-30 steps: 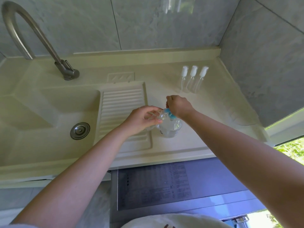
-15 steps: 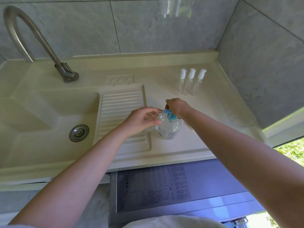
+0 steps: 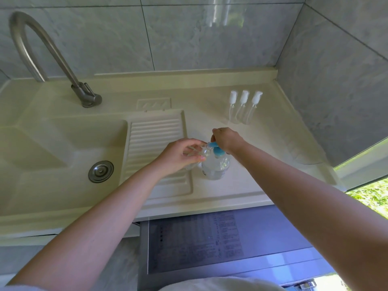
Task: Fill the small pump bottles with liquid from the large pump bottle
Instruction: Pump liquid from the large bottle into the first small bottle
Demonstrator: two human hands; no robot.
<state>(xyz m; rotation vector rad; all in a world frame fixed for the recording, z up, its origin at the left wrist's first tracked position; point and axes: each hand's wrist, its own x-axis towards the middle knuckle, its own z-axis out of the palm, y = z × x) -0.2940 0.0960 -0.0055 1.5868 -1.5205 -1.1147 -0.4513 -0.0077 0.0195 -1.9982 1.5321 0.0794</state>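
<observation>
Head view, large pump bottle [image 3: 216, 166] (clear liquid), three small pump bottles [image 3: 243, 108]

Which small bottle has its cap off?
The small bottle held in the left hand; the three by the wall keep their white caps.

The large pump bottle [image 3: 215, 166] is clear, holds clear liquid, carries a blue pump head, and stands upright on the counter just right of the ribbed drainboard. One small pump bottle [image 3: 196, 153], clear and uncapped, is held tilted with its open mouth at the blue spout; its lower body is largely hidden. Three further small pump bottles [image 3: 243, 107], each clear with a white pump cap fitted, stand upright in a close row near the back right of the counter, well apart from the large one.
</observation>
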